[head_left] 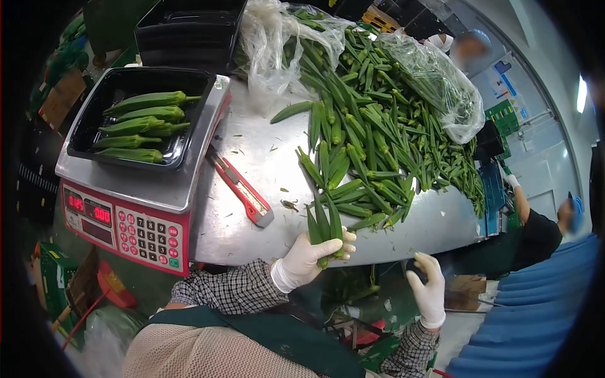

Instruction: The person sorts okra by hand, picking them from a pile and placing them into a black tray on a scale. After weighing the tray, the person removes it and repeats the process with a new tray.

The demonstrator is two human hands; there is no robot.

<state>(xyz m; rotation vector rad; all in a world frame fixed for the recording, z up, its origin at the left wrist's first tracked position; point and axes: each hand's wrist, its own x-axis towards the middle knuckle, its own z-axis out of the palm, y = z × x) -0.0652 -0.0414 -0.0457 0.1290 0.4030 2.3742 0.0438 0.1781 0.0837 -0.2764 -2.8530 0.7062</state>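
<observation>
My left hand [301, 261], in a white glove, is closed around a small bunch of green okra pods [324, 220] at the table's near edge. Their tips point away from me, and my thumb lies across them. Off to the right, past the edge, my right hand [430, 293] is gloved too; its fingers curve apart with nothing between them. A large heap of okra [372, 138] spreads over the metal table [252, 126] beyond my left hand. On the red scale [126, 230] at left sits a black tray [85, 126] holding several okra pods in a row.
A red utility knife [242, 189] lies between the scale and the heap. Clear plastic bags [271, 57] [441, 88] cover parts of the okra. More black trays [189, 31] stand behind the scale. Two other people [532, 233] [469, 49] are at the table's far and right sides.
</observation>
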